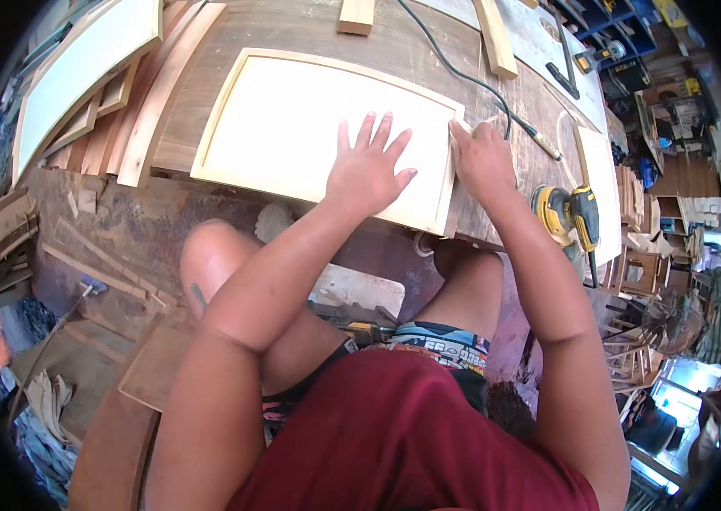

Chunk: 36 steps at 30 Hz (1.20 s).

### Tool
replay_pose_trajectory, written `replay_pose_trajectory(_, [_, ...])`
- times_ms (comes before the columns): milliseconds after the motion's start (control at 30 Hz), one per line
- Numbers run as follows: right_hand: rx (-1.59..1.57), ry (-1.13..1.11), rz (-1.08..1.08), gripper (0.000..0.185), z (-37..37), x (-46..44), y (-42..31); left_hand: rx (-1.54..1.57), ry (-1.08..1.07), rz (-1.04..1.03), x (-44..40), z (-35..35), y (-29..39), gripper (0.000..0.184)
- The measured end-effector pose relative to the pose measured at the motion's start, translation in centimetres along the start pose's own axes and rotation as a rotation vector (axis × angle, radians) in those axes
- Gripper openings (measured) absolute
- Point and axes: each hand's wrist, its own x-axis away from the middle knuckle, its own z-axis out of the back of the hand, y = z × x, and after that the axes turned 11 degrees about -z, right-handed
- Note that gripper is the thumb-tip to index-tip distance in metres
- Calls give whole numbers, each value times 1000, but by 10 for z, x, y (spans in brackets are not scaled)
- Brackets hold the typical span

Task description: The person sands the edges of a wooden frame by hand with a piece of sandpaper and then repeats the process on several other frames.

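A white panel with a pale wooden frame (271,128) lies flat on the workbench in front of me. My left hand (369,170) rests on its white face, fingers spread and palm down. At the panel's right edge, my right hand (484,157) is closed, with the index finger stretched along the frame near the upper right corner. Whatever may be under its curled fingers is hidden. Just right of my right forearm stands a yellow and black sander (566,213).
A dark cable (454,72) crosses the workbench (207,38) behind the panel. Wood blocks (356,17) and a light board (497,43) lie farther back. Long planks (160,102) and another framed panel (92,81) are stacked at left. A pale board (603,170) lies at right.
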Motion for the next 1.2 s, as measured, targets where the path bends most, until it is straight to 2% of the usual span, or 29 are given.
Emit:
replay_pose_trajectory(367, [54, -26, 124, 34, 3, -13, 10, 23, -26, 12, 1, 2, 1, 65])
replay_pose_trajectory(700, [65, -105, 111, 35, 13, -17, 8, 38, -31, 16, 1, 2, 1, 65])
replay_pose_trajectory(1000, [-68, -33, 111, 33, 4, -20, 15, 26, -49, 7, 0, 4, 0, 65])
replay_pose_trajectory(1067, [-92, 52, 125, 31, -3, -29, 15, 16, -61, 11, -1, 6, 1, 65])
replay_pose_trajectory(1200, [-115, 18, 146, 30, 3, -9, 17, 18, -56, 22, -1, 4, 0, 65])
